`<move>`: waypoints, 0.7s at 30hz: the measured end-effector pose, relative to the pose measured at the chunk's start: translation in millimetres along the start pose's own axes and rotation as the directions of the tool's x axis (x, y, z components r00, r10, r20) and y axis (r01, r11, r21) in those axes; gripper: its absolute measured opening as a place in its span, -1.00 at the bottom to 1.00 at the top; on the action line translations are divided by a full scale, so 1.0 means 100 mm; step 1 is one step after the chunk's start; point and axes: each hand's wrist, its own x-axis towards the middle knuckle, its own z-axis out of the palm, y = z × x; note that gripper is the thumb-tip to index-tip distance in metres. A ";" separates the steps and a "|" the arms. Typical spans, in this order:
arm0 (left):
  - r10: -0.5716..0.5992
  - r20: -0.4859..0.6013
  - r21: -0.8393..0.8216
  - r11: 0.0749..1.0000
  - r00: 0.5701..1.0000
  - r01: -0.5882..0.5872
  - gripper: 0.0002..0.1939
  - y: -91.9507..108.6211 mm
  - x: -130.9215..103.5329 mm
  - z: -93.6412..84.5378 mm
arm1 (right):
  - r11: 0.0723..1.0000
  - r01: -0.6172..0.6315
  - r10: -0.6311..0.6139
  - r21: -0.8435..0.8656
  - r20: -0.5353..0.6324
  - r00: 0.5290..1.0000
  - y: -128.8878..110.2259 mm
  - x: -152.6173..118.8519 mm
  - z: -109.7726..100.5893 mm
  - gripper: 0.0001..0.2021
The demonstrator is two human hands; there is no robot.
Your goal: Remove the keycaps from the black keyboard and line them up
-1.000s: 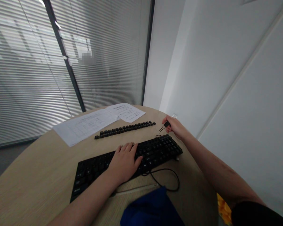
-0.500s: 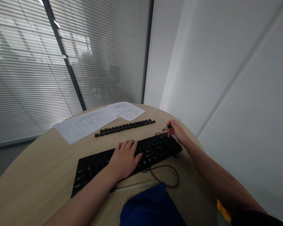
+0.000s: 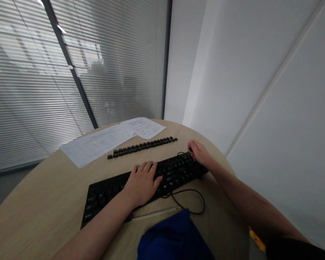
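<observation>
A black keyboard (image 3: 176, 172) lies slantwise on the round wooden table. My left hand (image 3: 143, 184) rests flat on its middle, palm down with the fingers spread. Over the keyboard's far right corner, my right hand (image 3: 199, 153) is closed around the dark handle of a wire keycap puller (image 3: 190, 149). The puller's thin wires point down and left at the top edge of the keys; whether they grip a key I cannot tell. Beyond the keyboard, loose black keycaps (image 3: 144, 146) stand lined up in rows.
Printed paper sheets (image 3: 97, 142) lie at the table's far side. A looped black cable (image 3: 203, 202) and a thin pale strip (image 3: 154, 214) are on the near side, beside blue cloth (image 3: 173, 238). A white wall (image 3: 260, 72) rises to the right, blinds (image 3: 124, 54) behind.
My right hand has moved slightly left and down with the keycap puller, bringing its wires to the keyboard's top edge. The left hand stays in place on the keyboard.
</observation>
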 end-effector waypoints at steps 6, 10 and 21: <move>-0.001 0.013 0.012 1.000 1.000 0.001 -0.39 0.00 0.00 0.00 | 0.995 0.034 -0.034 -0.091 0.004 0.999 -0.06 -0.01 0.00 -0.66; 0.005 0.012 0.030 1.000 1.000 -0.006 -0.39 0.01 0.00 0.00 | 0.992 0.021 -0.023 -0.127 -0.014 1.000 -0.11 -0.01 0.00 -0.68; -0.008 0.070 0.070 0.998 0.997 0.003 -0.37 0.02 0.02 -0.04 | 0.987 0.029 -0.029 -0.160 -0.002 1.000 -0.13 0.00 0.01 -0.69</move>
